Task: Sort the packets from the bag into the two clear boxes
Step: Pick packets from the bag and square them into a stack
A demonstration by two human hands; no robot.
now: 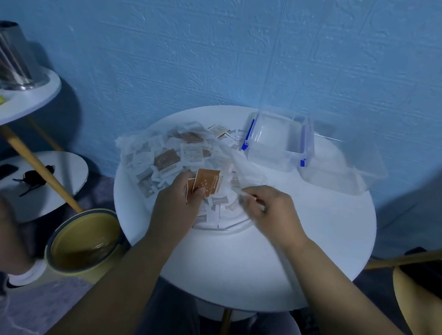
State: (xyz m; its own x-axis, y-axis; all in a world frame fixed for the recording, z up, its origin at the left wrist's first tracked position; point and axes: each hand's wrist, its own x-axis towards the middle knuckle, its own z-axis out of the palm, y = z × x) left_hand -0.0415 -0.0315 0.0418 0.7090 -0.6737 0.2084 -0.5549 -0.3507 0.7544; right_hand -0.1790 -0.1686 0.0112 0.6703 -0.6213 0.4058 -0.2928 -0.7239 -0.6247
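Left hand (177,206) is palm down over the middle of the tabletop (261,259) — fingers curled round a few brown packets (207,182). Right hand (274,211) is just beside it, fingers pinching the film of the bag (149,140) — blurred. The bag lies left of centre. The blue-clip box (275,144) and the plain box (342,173) sit side by side at the far right edge.

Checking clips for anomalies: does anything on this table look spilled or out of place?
A few loose packets lie on the table between the bag and the blue-clipped box, outside both, as if spilled.
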